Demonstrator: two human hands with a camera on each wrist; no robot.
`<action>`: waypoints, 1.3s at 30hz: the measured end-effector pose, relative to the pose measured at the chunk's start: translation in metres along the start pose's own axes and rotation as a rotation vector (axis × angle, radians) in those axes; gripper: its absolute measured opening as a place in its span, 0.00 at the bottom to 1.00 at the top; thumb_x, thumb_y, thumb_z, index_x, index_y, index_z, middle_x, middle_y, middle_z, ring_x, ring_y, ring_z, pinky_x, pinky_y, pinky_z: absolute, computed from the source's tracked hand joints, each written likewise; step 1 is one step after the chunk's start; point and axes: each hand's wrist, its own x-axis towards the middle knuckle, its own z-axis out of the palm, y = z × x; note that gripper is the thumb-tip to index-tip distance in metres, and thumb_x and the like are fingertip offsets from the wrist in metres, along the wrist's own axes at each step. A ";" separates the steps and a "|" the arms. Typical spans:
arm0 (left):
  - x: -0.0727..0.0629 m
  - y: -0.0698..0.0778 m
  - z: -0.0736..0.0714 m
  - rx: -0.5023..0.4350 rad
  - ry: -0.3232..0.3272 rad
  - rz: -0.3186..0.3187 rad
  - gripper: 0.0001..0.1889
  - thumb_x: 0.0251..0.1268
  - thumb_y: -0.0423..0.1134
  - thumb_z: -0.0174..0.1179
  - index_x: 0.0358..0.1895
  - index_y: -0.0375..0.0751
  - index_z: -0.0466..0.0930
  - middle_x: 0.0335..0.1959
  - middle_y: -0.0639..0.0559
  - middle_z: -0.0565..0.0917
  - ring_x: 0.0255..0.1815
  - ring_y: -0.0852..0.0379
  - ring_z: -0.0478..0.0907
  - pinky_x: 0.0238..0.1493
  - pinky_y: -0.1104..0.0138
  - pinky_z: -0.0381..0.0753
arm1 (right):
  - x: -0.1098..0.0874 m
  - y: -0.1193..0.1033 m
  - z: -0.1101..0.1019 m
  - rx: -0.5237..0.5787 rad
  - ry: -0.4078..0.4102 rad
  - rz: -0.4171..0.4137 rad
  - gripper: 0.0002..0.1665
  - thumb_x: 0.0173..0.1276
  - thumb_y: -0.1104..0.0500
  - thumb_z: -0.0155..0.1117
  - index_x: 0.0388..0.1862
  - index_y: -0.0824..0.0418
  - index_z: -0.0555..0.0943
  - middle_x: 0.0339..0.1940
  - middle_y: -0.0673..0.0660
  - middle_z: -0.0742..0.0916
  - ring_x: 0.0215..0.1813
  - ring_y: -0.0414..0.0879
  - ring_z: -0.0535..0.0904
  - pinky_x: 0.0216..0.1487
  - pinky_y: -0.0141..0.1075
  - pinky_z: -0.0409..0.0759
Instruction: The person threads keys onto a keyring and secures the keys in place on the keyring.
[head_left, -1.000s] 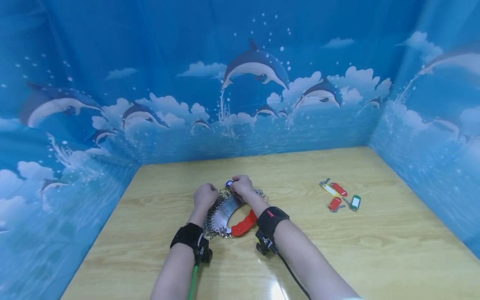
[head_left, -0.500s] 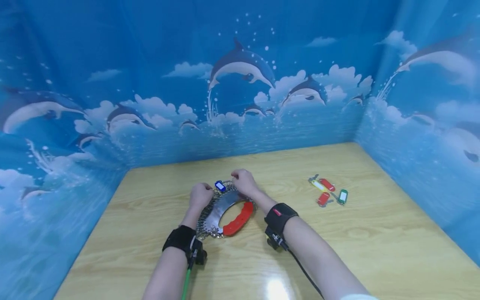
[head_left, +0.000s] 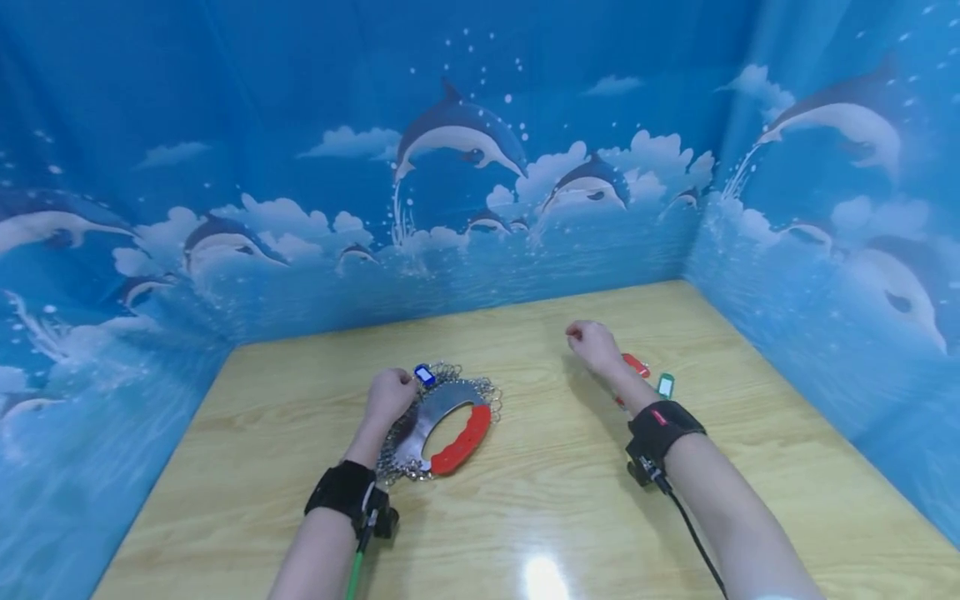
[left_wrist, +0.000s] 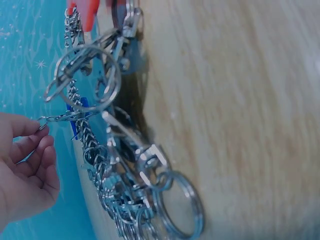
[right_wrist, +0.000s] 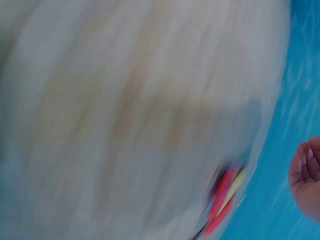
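Observation:
A crescent-shaped metal key holder [head_left: 417, 425] with a red grip [head_left: 463, 442] lies left of centre on the table. Many key rings and clips [left_wrist: 125, 195] fringe its outer edge. Thumb and forefinger of my left hand [head_left: 390, 396] pinch a small metal ring [left_wrist: 43, 123] at that edge, seen up close in the left wrist view. A blue key tag [head_left: 425, 375] sits just beyond those fingers. My right hand [head_left: 596, 346] is in the air over the right side of the table, fingers loosely curled and holding nothing.
Below my right hand and forearm lie loose key tags: a red tag [head_left: 636, 365] and a green tag [head_left: 666, 386], with others partly hidden. The wooden table [head_left: 540, 500] meets a blue dolphin-print curtain [head_left: 337, 275] at the back and sides.
My right hand has left the key holder and moved right to the loose tags. My left hand stays at the holder's edge. The blue tag shows more fully beside it.

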 end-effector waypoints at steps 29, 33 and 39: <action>-0.015 -0.018 -0.013 -0.098 -0.059 -0.134 0.12 0.58 0.35 0.55 0.38 0.28 0.80 0.34 0.40 0.81 0.34 0.47 0.76 0.39 0.57 0.75 | -0.023 0.075 -0.023 -0.320 -0.120 -0.057 0.05 0.60 0.68 0.58 0.33 0.69 0.79 0.30 0.63 0.79 0.37 0.58 0.75 0.39 0.49 0.74; -0.014 -0.015 -0.016 -0.099 -0.079 -0.137 0.11 0.58 0.35 0.54 0.38 0.29 0.80 0.34 0.41 0.81 0.34 0.48 0.75 0.38 0.57 0.75 | -0.024 0.078 -0.028 -0.312 -0.117 -0.050 0.05 0.63 0.68 0.55 0.32 0.69 0.77 0.30 0.63 0.77 0.34 0.56 0.73 0.36 0.47 0.73; -0.004 -0.001 -0.013 -0.127 -0.097 -0.134 0.09 0.56 0.33 0.53 0.33 0.32 0.80 0.25 0.47 0.79 0.27 0.53 0.74 0.30 0.65 0.73 | -0.029 0.091 -0.049 -0.266 -0.041 -0.027 0.10 0.65 0.68 0.49 0.37 0.75 0.75 0.34 0.71 0.79 0.40 0.64 0.74 0.40 0.54 0.72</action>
